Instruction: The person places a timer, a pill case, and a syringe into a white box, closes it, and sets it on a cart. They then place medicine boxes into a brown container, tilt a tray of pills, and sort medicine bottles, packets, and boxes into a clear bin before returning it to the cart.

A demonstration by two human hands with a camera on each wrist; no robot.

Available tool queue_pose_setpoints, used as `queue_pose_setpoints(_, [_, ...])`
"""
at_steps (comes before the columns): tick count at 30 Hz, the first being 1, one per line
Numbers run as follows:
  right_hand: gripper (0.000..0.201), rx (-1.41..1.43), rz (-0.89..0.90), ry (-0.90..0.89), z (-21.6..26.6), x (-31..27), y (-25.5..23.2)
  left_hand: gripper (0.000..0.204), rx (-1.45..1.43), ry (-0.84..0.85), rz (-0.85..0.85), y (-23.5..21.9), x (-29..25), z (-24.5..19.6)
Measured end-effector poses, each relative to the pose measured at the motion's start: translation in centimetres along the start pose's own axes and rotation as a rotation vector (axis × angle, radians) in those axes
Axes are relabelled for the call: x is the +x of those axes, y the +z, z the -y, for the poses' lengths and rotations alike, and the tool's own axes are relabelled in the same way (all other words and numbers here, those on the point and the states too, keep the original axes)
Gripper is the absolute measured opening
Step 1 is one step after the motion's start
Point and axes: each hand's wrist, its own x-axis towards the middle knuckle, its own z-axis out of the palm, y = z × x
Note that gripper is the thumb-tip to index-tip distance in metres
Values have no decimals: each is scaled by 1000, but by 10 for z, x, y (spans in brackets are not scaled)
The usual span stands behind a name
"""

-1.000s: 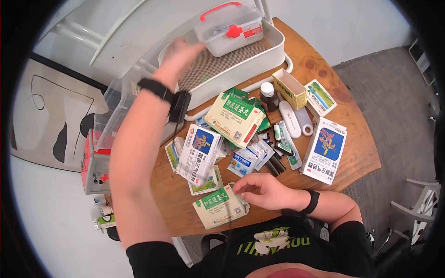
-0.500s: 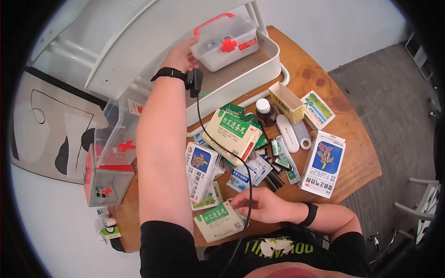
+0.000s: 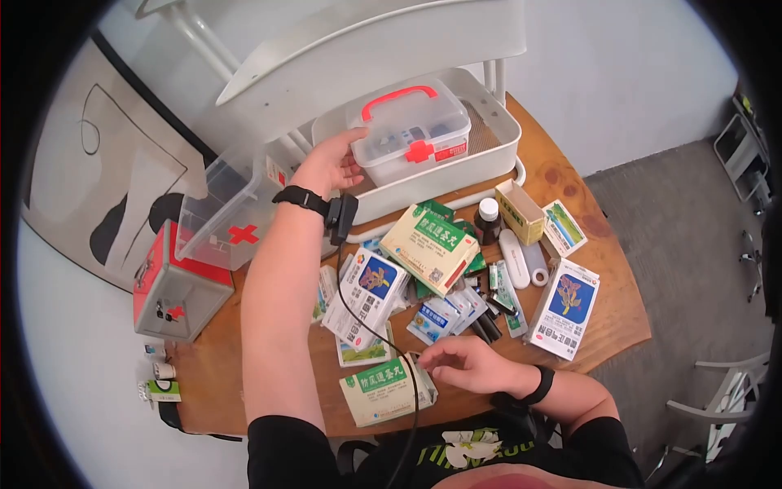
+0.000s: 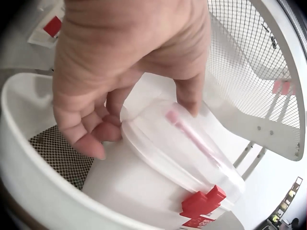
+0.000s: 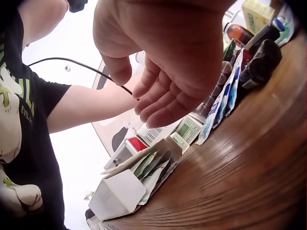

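My left hand (image 3: 332, 161) is at the left end of a clear lidded first-aid box (image 3: 414, 155) with a red handle and red cross. In the left wrist view the thumb lies on the clear lid (image 4: 177, 139) and the curled fingers are at its rim, gripping that end. The box sits in a white mesh-bottomed basket (image 3: 440, 186). My right hand (image 3: 468, 364), fingers loosely bent around nothing, hovers beside a green-and-cream medicine box (image 3: 379, 391). The right wrist view shows this carton's open end (image 5: 117, 194) with sachets (image 5: 152, 175) inside.
Medicine cartons (image 3: 432, 244), blue-white sachets (image 3: 436, 318), a brown bottle (image 3: 489, 220) and a white thermometer-like device (image 3: 513, 259) crowd the wooden table (image 3: 607, 301). A clear bin (image 3: 236, 204) and red-lidded case (image 3: 187, 285) stand left. A black cable (image 3: 379, 334) crosses over the cartons.
My left hand has come from above the basket's left side to the first-aid box's left end and now grips it. The right hand stays by the medicine carton. The head view has shifted.
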Motion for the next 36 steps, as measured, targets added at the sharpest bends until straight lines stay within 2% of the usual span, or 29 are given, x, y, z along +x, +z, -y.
queue_pose_setpoints(3, [24,-63,1,-2,3,-2,1,61,22,16,97,-20,1,13])
queue_pose_setpoints(4, [24,-58,-15,5,7,-3,3,58,21,10,74,-20,1,19])
queue_pose_setpoints(6, [23,-285,-37,-74,50,-8,8,55,27,13,35,-15,-3,17])
queue_pose_setpoints(8, [22,-488,-41,-173,92,-16,8,62,46,30,65,-12,-2,18])
queue_pose_setpoints(10, [21,-529,-183,-106,124,-16,-2,70,41,42,123,-13,-5,20])
queue_pose_setpoints(12, [21,-665,-384,-76,146,8,-26,73,61,83,144,-12,-7,20])
queue_pose_setpoints(14, [27,-665,-561,-28,156,50,-67,73,62,74,163,-12,-13,20])
queue_pose_setpoints(16, [40,-993,-669,-128,163,98,-114,75,44,70,130,-9,-17,22])
queue_pose_setpoints(18, [53,-1065,-705,-49,173,143,-147,76,47,76,113,-8,-17,22])
queue_pose_setpoints(20, [59,-1239,-769,-22,164,187,-184,77,71,90,107,-10,-17,22])
queue_pose_setpoints(23, [57,-910,-754,367,177,215,-179,75,30,63,170,-10,-22,19])
queue_pose_setpoints(26, [52,-740,-701,296,161,232,-202,72,-60,122,130,-3,-20,25])
queue_pose_setpoints(29, [48,-524,-781,175,164,232,-195,70,-117,230,50,-4,-4,25])
queue_pose_setpoints(32, [63,-565,-716,140,179,225,-190,72,-144,322,19,-4,-12,17])
queue_pose_setpoints(36, [54,-535,-770,-137,188,208,-162,74,-232,472,40,-4,-53,10])
